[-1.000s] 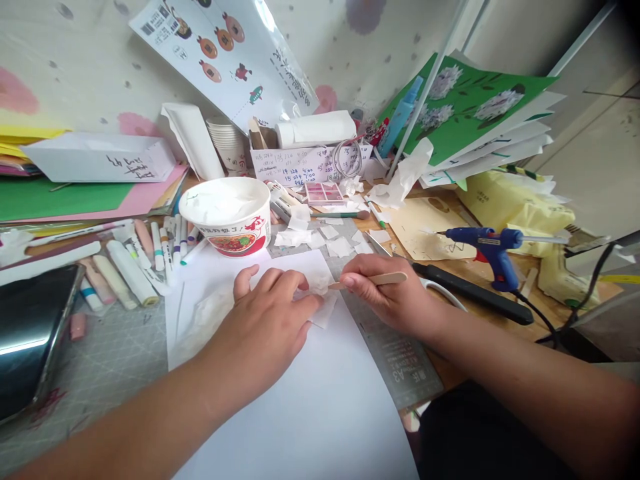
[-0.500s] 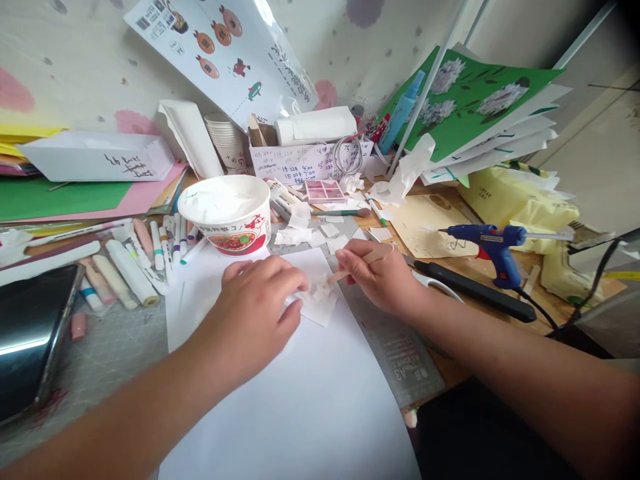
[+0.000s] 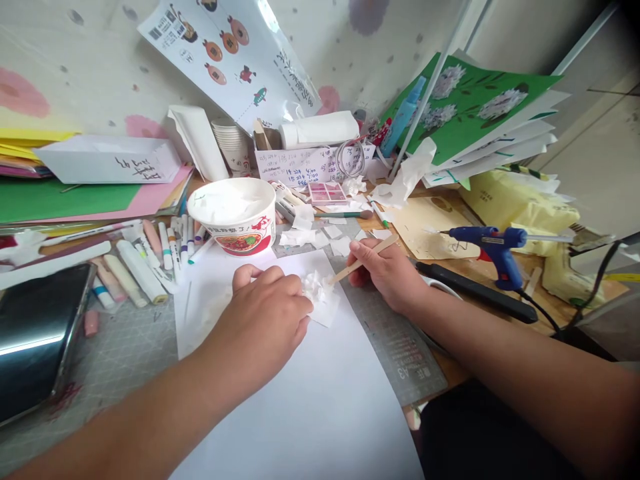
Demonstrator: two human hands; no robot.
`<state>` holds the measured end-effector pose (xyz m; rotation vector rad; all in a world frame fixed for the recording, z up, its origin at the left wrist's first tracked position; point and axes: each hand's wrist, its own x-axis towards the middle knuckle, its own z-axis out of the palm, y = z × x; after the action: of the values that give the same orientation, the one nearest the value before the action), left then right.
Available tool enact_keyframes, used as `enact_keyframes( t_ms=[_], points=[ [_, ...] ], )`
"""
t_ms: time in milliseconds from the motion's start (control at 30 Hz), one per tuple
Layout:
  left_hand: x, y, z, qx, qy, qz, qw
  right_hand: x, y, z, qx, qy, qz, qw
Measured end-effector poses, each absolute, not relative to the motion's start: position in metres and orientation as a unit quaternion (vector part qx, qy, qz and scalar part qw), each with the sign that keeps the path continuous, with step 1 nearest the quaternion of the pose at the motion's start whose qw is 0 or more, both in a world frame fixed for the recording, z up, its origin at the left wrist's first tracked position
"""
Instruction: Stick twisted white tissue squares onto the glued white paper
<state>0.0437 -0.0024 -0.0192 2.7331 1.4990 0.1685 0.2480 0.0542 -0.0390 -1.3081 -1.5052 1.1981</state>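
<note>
Centre of frame, left to right: left hand, fingers curled beside the white paper cluster, any grip hidden; the cluster, crumpled and gathered on a paper square; loose paper pieces, unattached, above it; right hand, fingers closed round a wooden stick, tip at the cluster. The remaining work is indeterminable.

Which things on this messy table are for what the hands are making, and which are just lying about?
Seem part of it:
wooden stick, in the right hand
crumpled white paper
big white sheet underneath

Seem just lying about:
blue glue gun
paintbrush
stacked cups
spray bottle
</note>
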Motion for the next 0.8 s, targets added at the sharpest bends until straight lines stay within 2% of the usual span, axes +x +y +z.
enact_keyframes(
  t_ms=[200, 400, 500, 600, 700, 800],
  points=[
    [0.043, -0.002, -0.022, 0.878, 0.475, 0.06, 0.013, 0.248, 0.047, -0.036, -0.511, -0.674, 0.378, 0.378],
    [0.043, -0.002, -0.021, 0.88, 0.472, 0.058, 0.017, 0.241, 0.042, -0.032, -0.494, -0.767, 0.251, 0.324],
    [0.044, -0.002, -0.019, 0.879, 0.475, 0.048, 0.019, 0.242, 0.047, -0.032, -0.483, -0.726, 0.337, 0.356],
    [0.043, -0.002, -0.019, 0.88, 0.473, 0.046, 0.018, 0.25, 0.055, -0.034, -0.48, -0.632, 0.426, 0.434],
    [0.041, -0.001, -0.02, 0.883, 0.466, 0.051, 0.02, 0.26, 0.055, -0.031, -0.474, -0.551, 0.462, 0.508],
    [0.04, -0.001, -0.02, 0.883, 0.466, 0.049, 0.027, 0.265, 0.041, -0.023, -0.431, -0.618, 0.459, 0.472]
  ],
)
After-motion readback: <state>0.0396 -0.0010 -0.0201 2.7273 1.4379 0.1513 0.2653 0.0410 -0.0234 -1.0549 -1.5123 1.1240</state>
